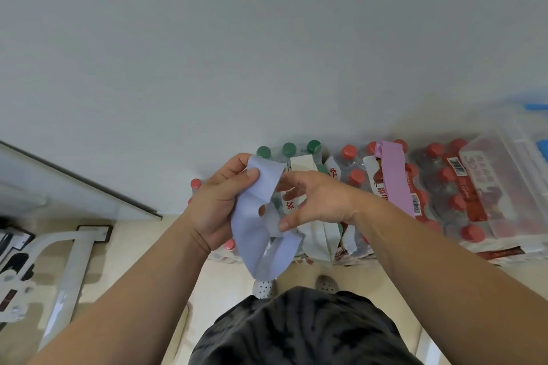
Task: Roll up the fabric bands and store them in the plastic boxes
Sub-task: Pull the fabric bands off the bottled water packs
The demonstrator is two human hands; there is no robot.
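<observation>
A pale blue fabric band (252, 225) hangs as a loop in front of me. My left hand (216, 204) pinches its upper end between thumb and fingers. My right hand (311, 201) reaches in from the right, its fingers spread, with the thumb and a fingertip on the band's inner strip. A pink fabric band (396, 178) lies flat across the shrink-wrapped bottle packs. A clear plastic box (504, 184) stands at the right on the bottles, and its inside is too blurred to read.
Packs of water bottles (353, 169) with green and red caps line the white wall. A white metal frame (68, 261) lies on the beige floor at the left. My shoes (296, 286) stand just in front of the packs.
</observation>
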